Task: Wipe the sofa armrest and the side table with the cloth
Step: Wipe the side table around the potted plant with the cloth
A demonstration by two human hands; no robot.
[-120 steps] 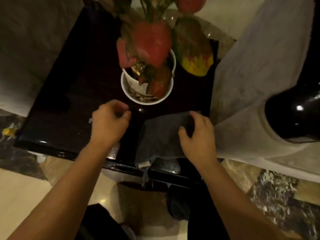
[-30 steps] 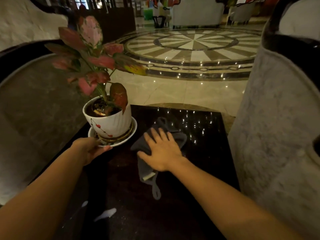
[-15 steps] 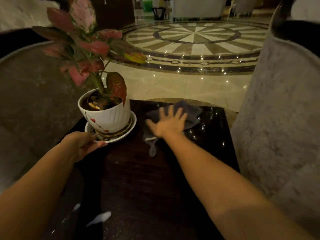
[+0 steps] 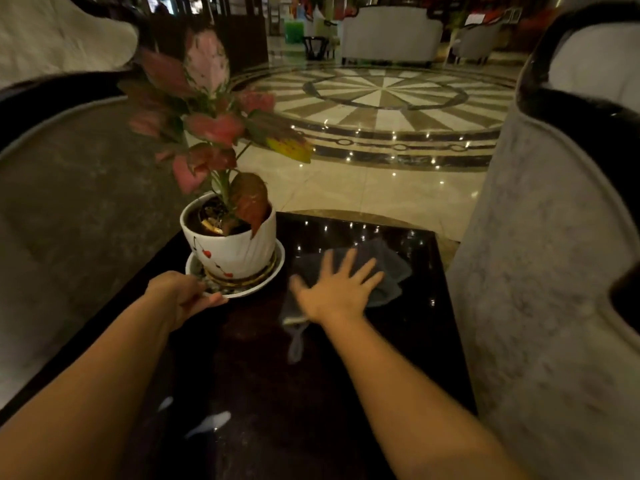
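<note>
A dark glossy side table (image 4: 311,393) stands between two sofas. My right hand (image 4: 337,289) lies flat with spread fingers on a grey cloth (image 4: 391,268) at the table's far right part. A strip of the cloth trails toward me. My left hand (image 4: 181,296) grips the near rim of the white saucer (image 4: 263,284) under a white flower pot (image 4: 232,251) with red-pink leaves. The grey sofa armrest (image 4: 540,271) rises along the right edge of the table.
Another grey sofa side (image 4: 79,209) borders the table on the left. Beyond the table's far edge lies a shiny marble floor (image 4: 381,109) with a round pattern. White armchairs (image 4: 391,36) stand far back.
My right hand has drawn the cloth back from the table's far edge toward the middle right. Four seconds ago the pot stood mid-table; it is now at the left, held by its saucer.
</note>
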